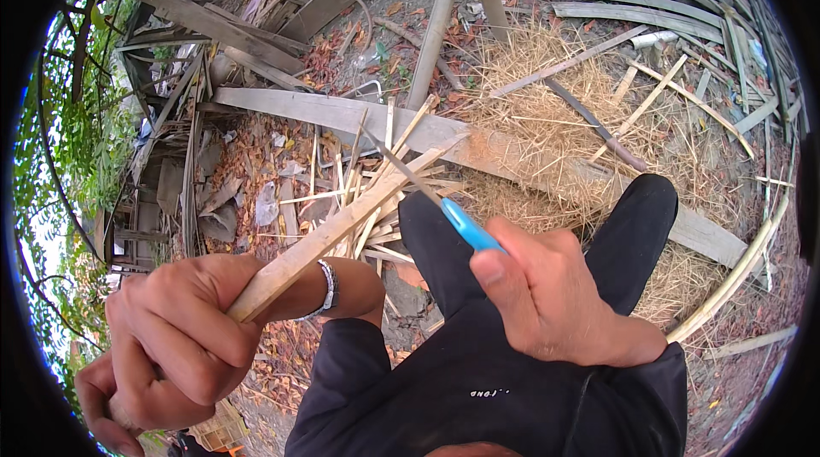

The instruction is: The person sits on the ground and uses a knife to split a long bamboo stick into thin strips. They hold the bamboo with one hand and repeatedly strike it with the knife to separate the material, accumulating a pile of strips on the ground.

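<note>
My left hand [184,337] is closed round the near end of a flat, pale wooden slat [329,239], which slants up and to the right. In my right hand [551,295] is a knife [465,222] with a bright blue handle. Its thin grey blade points up and left, and passes across the slat in view; whether the two touch I cannot tell. The slat's far end overlaps a long weathered plank [333,111]. Behind the slat, several thin split sticks [367,179] lie in a loose pile on the ground.
Beyond my right knee, a dark-bladed machete [589,115] lies on dry straw and shavings [547,64]. The plank runs across in front of my legs. Old boards [196,21] are stacked at upper left, and long strips [632,8] at upper right. A bent pale strip [743,265] lies rightward.
</note>
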Tool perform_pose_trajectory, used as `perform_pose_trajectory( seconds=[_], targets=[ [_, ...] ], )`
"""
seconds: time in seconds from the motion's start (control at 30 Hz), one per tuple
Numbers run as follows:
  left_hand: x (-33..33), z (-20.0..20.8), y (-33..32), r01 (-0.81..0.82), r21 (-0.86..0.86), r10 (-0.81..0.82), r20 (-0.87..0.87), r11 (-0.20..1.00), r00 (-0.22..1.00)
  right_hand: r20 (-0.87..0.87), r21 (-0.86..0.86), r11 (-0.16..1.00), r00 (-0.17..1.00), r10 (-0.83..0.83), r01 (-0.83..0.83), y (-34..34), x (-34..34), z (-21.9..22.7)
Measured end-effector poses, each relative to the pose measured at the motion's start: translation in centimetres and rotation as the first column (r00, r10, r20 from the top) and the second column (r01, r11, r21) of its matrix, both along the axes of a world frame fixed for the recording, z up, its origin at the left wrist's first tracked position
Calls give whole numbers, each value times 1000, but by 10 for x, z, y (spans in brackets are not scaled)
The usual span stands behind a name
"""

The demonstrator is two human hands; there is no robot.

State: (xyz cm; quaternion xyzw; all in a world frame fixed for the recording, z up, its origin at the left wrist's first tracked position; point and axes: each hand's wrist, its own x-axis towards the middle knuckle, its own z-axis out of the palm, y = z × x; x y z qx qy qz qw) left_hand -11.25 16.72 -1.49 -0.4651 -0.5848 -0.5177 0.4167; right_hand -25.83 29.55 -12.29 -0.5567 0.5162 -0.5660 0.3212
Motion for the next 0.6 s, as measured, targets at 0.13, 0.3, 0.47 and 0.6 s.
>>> perform_pose_trajectory(
  seconds=[0.13,0.3,0.47,0.6],
  targets=[
    [-14,-15,-13,63,3,-63,-8,998,998,-33,50,998,998,-48,50,-3,4,-14],
    [-9,0,1,95,10,-95,-4,995,995,-128,213,976,992,-7,34,-24,34,-48],
    [-9,-6,3,-202,124,206,-21,972,978,-136,283,918,959,-247,276,-43,33,-109],
    [-6,-11,3,-303,113,313,-79,946,947,98,75,966,963,-252,246,-29,27,-57]
  ],
)
